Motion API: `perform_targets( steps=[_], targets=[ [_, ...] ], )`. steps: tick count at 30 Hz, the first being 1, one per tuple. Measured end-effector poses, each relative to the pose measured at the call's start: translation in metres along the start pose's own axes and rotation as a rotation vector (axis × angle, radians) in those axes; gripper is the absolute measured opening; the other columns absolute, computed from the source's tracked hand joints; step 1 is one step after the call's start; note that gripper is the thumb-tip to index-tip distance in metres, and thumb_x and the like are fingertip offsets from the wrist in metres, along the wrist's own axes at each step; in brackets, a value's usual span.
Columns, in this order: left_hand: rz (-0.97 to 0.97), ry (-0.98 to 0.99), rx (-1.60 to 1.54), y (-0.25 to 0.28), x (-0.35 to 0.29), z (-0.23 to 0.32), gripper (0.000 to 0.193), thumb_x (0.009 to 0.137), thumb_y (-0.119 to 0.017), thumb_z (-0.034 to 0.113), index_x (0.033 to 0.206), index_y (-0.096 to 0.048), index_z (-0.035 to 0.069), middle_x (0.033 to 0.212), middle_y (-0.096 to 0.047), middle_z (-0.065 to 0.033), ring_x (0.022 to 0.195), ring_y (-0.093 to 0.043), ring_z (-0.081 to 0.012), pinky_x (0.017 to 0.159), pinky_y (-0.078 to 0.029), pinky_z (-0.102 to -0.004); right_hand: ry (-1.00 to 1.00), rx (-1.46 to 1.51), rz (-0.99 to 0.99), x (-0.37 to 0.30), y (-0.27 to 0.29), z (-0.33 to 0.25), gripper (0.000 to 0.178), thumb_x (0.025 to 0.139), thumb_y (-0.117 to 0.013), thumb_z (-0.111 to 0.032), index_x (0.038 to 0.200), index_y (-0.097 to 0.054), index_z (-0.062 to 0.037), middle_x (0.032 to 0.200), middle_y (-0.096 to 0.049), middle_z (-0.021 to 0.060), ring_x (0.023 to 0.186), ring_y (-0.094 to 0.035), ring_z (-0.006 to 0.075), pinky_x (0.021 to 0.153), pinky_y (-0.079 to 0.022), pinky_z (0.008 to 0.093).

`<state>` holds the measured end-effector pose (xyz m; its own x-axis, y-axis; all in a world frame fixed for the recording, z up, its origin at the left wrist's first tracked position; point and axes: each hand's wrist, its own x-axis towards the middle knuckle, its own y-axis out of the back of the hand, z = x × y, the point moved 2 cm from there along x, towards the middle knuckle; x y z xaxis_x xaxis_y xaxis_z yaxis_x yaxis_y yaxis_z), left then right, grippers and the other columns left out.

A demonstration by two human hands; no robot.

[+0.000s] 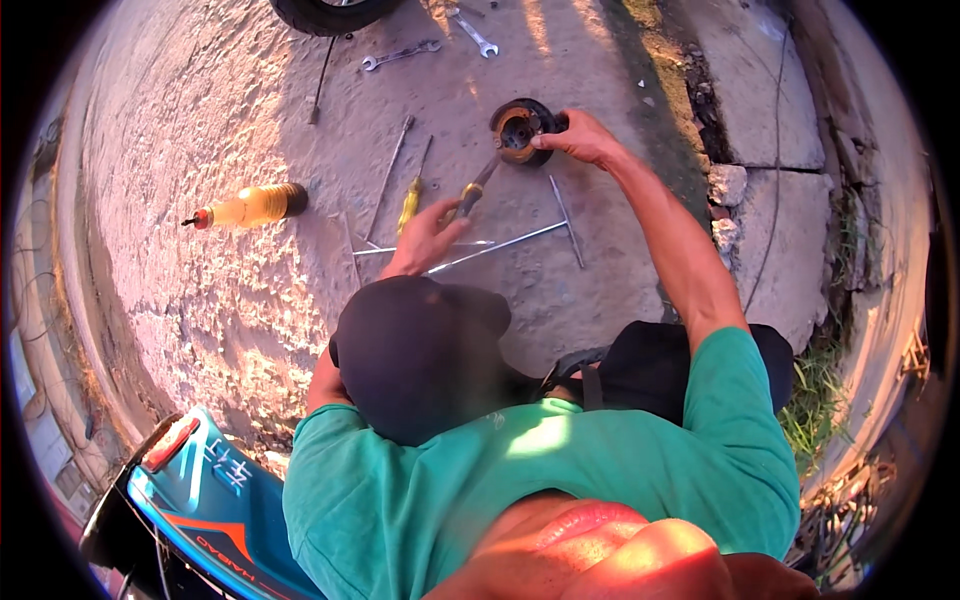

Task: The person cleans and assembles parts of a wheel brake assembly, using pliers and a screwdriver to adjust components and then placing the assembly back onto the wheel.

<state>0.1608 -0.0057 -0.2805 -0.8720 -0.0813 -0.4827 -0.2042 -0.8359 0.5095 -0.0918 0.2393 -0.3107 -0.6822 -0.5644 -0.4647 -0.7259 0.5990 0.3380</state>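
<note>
1. Grip, head view: right hand (588,140) pinches the rim of a dark round drum-like part (544,122), thumb on the near face, fingers behind. Left hand (430,236) has its fingers closed about the handle of a dark-and-yellow screwdriver (468,199).
2. Hidden or unclear: right fingertips, behind the part; left palm and part of the handle, not visible. Whether the blade tip touches the part: cannot tell. Left forearm mostly covered by a dark cap (420,350); tyre (335,14) cut off by the upper edge.
3. Counts: one drum-like part; two screwdrivers, the second a yellow-handled screwdriver (410,206) lying left of the hand; two spanners, one left (400,55) and one right (474,34); one amber bottle (255,205). T-handled tools: at least two, including a long T-bar (510,244); overlap makes the exact number uncertain.
4. Orientation: part located ahead of the person, beyond the T-bar, over the concrete ground (620,250); its hollow face is turned up toward the camera. Held screwdriver's long axis runs lower left to upper right, blade toward the part's lower-left rim.
</note>
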Motion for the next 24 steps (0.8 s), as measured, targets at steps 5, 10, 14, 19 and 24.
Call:
perform_targets(
  steps=[5, 10, 14, 19, 24],
  targets=[
    [0.233, -0.16, 0.192, 0.014, 0.006, -0.014, 0.051, 0.098, -0.069, 0.039, 0.135, -0.064, 0.005, 0.126, -0.069, -0.0133, 0.114, -0.067, -0.0268, 0.098, -0.051, -0.0405, 0.114, -0.258, 0.038, -0.011, -0.012, -0.037, 0.055, 0.07, -0.09, -0.039, 0.101, -0.072, 0.0025, 0.097, -0.076, 0.0189, 0.093, -0.072, 0.0303, 0.083, -0.054, 0.0397],
    [0.02, 0.227, -0.726, 0.02, 0.057, 0.015, 0.057, 0.102, -0.063, 0.046, 0.142, -0.055, 0.006, 0.121, -0.069, -0.013, 0.114, -0.067, -0.0248, 0.092, -0.054, -0.0395, 0.11, -0.552, 0.018, -0.028, -0.031, -0.064, 0.064, 0.071, -0.087, -0.039, 0.116, -0.063, -0.0001, 0.112, -0.07, 0.0221, 0.106, -0.068, 0.0397, 0.089, -0.054, 0.0463],
    [-0.022, 0.37, -0.969, 0.002, 0.086, 0.044, 0.055, 0.103, -0.06, 0.049, 0.135, -0.053, 0.005, 0.114, -0.069, -0.0138, 0.105, -0.069, -0.0263, 0.083, -0.056, -0.0395, 0.226, -0.662, 0.08, -0.046, -0.052, -0.072, 0.059, 0.074, -0.085, -0.034, 0.118, -0.06, -0.0031, 0.112, -0.069, 0.0206, 0.106, -0.067, 0.0406, 0.088, -0.054, 0.0489],
    [0.039, 0.387, -1.051, -0.014, 0.097, 0.031, 0.045, 0.103, -0.06, 0.047, 0.123, -0.056, 0.006, 0.105, -0.069, -0.0122, 0.087, -0.07, -0.0244, 0.066, -0.056, -0.0376, 0.275, -0.606, 0.103, -0.057, -0.065, -0.07, 0.05, 0.079, -0.081, -0.028, 0.116, -0.058, -0.0051, 0.111, -0.068, 0.0199, 0.105, -0.067, 0.0415, 0.087, -0.054, 0.0511],
    [0.032, 0.381, -1.139, -0.022, 0.086, 0.038, 0.038, 0.103, -0.061, 0.037, 0.122, -0.056, 0.005, 0.104, -0.068, -0.0118, 0.085, -0.071, -0.0242, 0.062, -0.058, -0.0349, 0.266, -0.504, 0.058, -0.066, -0.075, -0.059, 0.047, 0.079, -0.08, -0.026, 0.116, -0.058, -0.0055, 0.111, -0.068, 0.0195, 0.106, -0.066, 0.0412, 0.087, -0.054, 0.0506]
  ],
)
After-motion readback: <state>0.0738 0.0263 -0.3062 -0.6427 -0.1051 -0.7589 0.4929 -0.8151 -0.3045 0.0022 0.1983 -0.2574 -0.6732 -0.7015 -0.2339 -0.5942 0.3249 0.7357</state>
